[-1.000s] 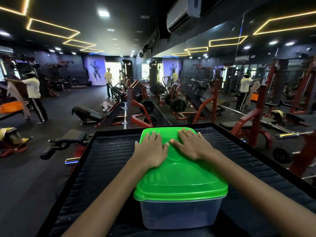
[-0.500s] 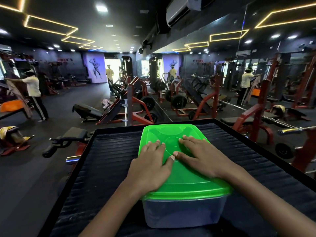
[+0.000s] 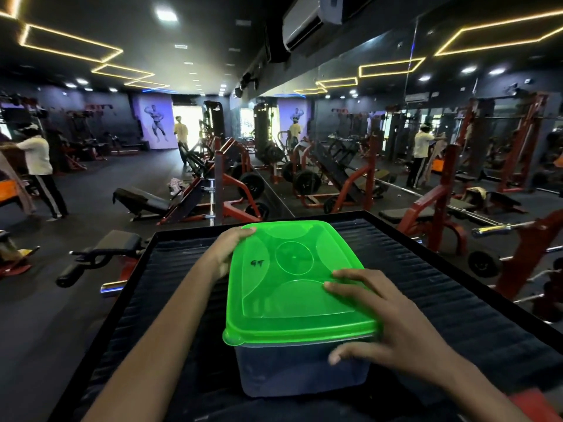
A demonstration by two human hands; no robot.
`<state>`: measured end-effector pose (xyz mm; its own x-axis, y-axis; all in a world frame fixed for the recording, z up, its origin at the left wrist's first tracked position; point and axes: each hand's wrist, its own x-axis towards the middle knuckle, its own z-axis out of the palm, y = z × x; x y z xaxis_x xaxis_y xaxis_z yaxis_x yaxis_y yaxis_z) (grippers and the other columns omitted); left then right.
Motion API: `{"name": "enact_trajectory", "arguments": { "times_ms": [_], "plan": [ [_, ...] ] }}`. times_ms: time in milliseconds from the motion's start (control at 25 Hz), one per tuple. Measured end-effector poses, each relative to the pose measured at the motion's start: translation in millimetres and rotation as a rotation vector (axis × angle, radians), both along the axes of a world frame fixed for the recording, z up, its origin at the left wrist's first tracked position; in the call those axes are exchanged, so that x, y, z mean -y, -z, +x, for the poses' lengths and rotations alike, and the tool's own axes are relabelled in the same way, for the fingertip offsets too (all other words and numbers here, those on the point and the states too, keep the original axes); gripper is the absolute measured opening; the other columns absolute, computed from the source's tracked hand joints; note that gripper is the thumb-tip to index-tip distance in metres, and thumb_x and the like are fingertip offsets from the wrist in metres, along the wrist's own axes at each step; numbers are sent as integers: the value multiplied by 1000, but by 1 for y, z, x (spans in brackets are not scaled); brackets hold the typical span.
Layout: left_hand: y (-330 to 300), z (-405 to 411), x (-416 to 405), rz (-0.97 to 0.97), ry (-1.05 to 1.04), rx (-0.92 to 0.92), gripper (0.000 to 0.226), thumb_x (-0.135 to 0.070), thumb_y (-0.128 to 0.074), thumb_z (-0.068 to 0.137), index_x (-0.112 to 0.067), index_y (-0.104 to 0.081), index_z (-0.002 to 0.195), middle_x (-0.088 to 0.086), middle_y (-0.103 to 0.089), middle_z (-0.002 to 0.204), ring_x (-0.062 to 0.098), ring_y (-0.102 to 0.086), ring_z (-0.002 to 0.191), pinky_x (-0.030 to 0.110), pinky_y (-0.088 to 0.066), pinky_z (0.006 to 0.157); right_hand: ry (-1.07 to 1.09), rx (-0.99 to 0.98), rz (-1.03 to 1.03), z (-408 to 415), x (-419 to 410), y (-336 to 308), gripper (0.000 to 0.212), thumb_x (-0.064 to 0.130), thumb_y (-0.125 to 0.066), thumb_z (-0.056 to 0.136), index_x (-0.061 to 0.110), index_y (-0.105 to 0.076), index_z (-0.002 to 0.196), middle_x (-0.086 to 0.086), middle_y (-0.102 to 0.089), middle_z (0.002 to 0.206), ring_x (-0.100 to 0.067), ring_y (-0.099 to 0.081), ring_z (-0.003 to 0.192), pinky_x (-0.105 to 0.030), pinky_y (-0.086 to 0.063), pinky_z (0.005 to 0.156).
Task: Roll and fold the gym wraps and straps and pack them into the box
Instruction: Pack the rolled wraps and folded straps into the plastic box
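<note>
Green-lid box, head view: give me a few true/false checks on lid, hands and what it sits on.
1. The green lid is on the box. True.
2. The left hand lies flat on the lid's middle. False: it holds the lid's far-left edge.
3. The right hand grips the near-right corner, thumb on the box wall. True.
4. The box stands on the gym floor. False: it sits on a black ribbed mat.
5. The lid is unmarked. False: a small black mark shows left of centre.

Dark gym floor (image 3: 100, 190), red machines (image 3: 231, 184), yellow ceiling light strips (image 3: 70, 44).
</note>
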<state>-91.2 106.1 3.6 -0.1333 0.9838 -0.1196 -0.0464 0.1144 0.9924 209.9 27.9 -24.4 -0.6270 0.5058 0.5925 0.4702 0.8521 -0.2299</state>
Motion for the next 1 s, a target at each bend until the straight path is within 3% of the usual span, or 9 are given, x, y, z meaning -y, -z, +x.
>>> {"name": "enact_trajectory", "arguments": {
  "times_ms": [80, 240, 320, 440, 560, 640, 720, 800, 1000],
  "plan": [
    [7, 0, -11, 32, 1, 15, 24, -13, -54, 92, 2, -63, 109, 24, -67, 107, 28, -68, 81, 46, -52, 88, -58, 20, -56, 8, -11, -1, 76, 73, -69, 68, 39, -51, 134, 17, -39, 142, -4, -39, 133, -17, -35, 106],
    [13, -4, -6, 123, -217, 40, 10, -6, -62, 88, 0, -65, 95, 7, -72, 75, 20, -66, 70, 25, -56, 59, 101, -7, 12, 38, -49, -3, 78, 66, -72, 67, 36, -47, 135, 10, -35, 148, -7, -34, 135, -22, -29, 110],
    [22, -6, -3, 169, -375, 10, 38, -15, -78, 74, 2, -63, 104, 12, -70, 90, 24, -63, 81, 25, -51, 61, 362, -123, 17, 46, -82, 1, 79, 45, -82, 67, 19, -50, 135, -4, -45, 140, -19, -46, 125, -34, -39, 104],
    [32, -3, 8, 155, -516, -163, 100, -49, -87, 41, -2, -52, 122, 9, -59, 115, 22, -61, 99, 35, -53, 85, 598, -377, -339, 23, -111, 22, 33, 11, -67, 86, 1, -59, 116, -23, -62, 111, -38, -59, 105, -39, -44, 81],
    [44, -10, 14, 132, -487, -263, 101, -74, -82, 32, -18, -60, 113, 7, -57, 119, 22, -60, 108, 42, -51, 96, 306, -991, -893, -12, -106, 32, 31, 34, -54, 89, 9, -72, 94, -8, -74, 85, -33, -63, 94, -34, -45, 73],
    [49, -14, 17, 180, -345, -179, 87, -67, -84, 44, -21, -61, 114, 6, -61, 120, 22, -61, 111, 45, -48, 100, -66, -1176, -1111, -21, -95, 32, 51, 54, -44, 93, 12, -67, 107, -5, -75, 98, -23, -67, 99, -33, -54, 83],
    [54, -12, 19, 259, -184, -53, 77, -51, -86, 59, -15, -59, 122, 7, -66, 120, 21, -62, 113, 42, -45, 103, -208, -926, -1024, -14, -87, 36, 71, 64, -61, 80, 19, -50, 134, 2, -66, 124, -13, -60, 117, -32, -48, 98],
    [59, -6, 20, 323, -165, 21, 80, -46, -85, 59, -13, -56, 125, 5, -67, 120, 20, -62, 114, 35, -47, 99, -107, -632, -775, -6, -89, 46, 96, 48, -85, 62, 28, -35, 142, 15, -58, 131, 1, -53, 121, -17, -43, 98],
    [66, 3, 16, 343, -363, -107, 95, -30, -95, 46, -13, -39, 121, 2, -57, 118, 16, -57, 109, 31, -48, 90, 90, -554, -720, 2, -125, 48, 92, 34, -96, 45, 29, -55, 127, 14, -69, 113, -5, -64, 106, -27, -51, 90]
  ]
}}
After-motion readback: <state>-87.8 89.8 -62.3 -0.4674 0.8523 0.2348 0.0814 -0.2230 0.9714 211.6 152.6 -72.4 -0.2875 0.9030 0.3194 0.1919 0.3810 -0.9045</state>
